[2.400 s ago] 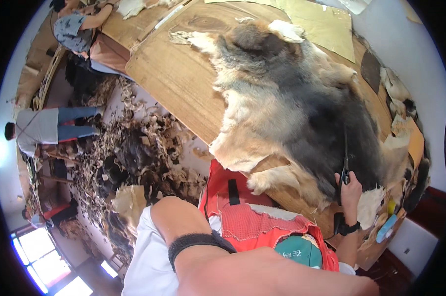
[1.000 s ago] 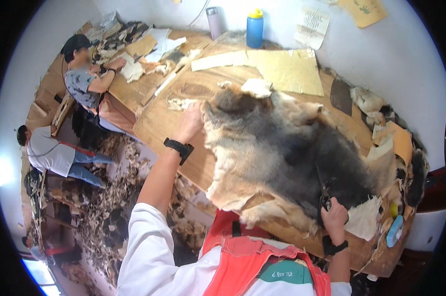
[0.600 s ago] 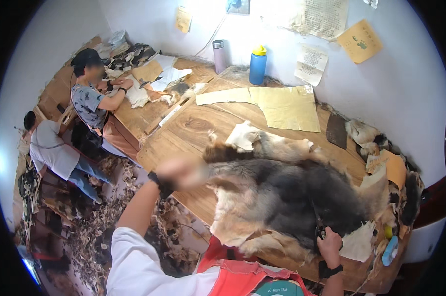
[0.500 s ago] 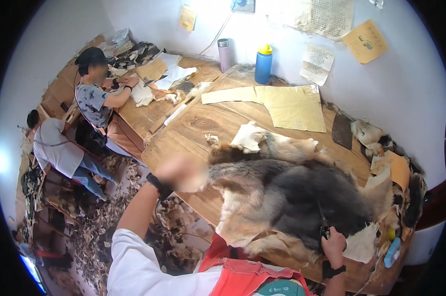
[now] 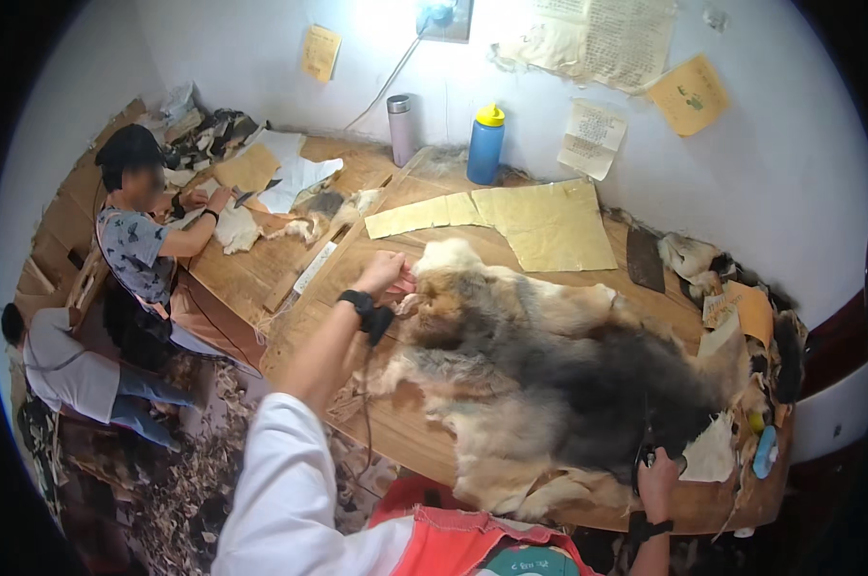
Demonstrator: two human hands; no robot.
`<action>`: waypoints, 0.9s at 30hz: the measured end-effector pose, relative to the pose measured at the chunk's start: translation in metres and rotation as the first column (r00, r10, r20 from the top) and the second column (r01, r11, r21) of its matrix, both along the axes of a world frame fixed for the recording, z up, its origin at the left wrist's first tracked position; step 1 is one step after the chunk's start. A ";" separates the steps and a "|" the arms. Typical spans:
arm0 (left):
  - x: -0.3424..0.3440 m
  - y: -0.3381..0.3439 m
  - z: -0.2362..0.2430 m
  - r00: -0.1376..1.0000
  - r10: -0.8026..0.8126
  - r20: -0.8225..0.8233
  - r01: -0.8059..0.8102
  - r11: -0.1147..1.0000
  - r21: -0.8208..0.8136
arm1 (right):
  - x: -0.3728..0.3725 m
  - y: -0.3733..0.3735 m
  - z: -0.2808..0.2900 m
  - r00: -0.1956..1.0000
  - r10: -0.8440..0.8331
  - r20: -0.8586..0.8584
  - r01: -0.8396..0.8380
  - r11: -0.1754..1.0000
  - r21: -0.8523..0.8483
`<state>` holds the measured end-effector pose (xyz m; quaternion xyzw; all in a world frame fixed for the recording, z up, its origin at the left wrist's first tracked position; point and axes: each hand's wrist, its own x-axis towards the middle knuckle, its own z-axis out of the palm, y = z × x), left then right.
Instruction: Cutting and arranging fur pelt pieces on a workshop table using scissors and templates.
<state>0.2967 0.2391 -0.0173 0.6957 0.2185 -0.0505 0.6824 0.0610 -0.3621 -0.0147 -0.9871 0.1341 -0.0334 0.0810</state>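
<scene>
A large animal pelt (image 5: 587, 384), tan, grey and black with cream edges, lies spread on the wooden worktable (image 5: 330, 336). My left hand (image 5: 392, 276) is at its upper left corner, fingers bent and closed on the pelt's pale edge. My right hand (image 5: 657, 472) is wrapped round dark scissors (image 5: 648, 437), which rest on the black fur toward the right. A cream scrap (image 5: 710, 451) lies just right of that hand. Yellow paper pattern pieces (image 5: 544, 223) lie beyond the pelt.
A blue bottle (image 5: 486, 152) and a lilac flask (image 5: 401, 130) stand by the wall. Two co-workers (image 5: 141, 230) (image 5: 69, 365) work at left. Scraps heap on the floor (image 5: 199, 485). A blue object (image 5: 764, 451) and fur offcuts (image 5: 686, 259) lie along the right.
My left hand has moved up to the pelt's top corner, which now lies further up and flatter. My right hand stays with the scissors at the right.
</scene>
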 end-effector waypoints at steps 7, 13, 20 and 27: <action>-0.056 0.005 -0.007 0.673 -0.718 0.178 0.322 0.502 0.803 | -0.010 0.117 0.039 0.990 -0.111 0.089 0.069 0.921 0.384; -0.043 0.047 0.007 0.833 -0.550 0.055 0.540 0.831 0.137 | 0.001 0.255 0.068 0.984 0.110 -0.141 0.103 0.292 0.951; -0.047 0.058 0.030 0.754 -0.657 0.016 0.656 0.753 0.050 | 0.005 0.389 0.058 0.812 0.491 -0.315 0.421 -0.120 0.899; -0.056 0.048 0.023 0.779 -0.627 0.022 0.627 0.777 -0.058 | 0.064 0.449 0.033 0.815 0.408 -0.411 0.546 -0.303 0.781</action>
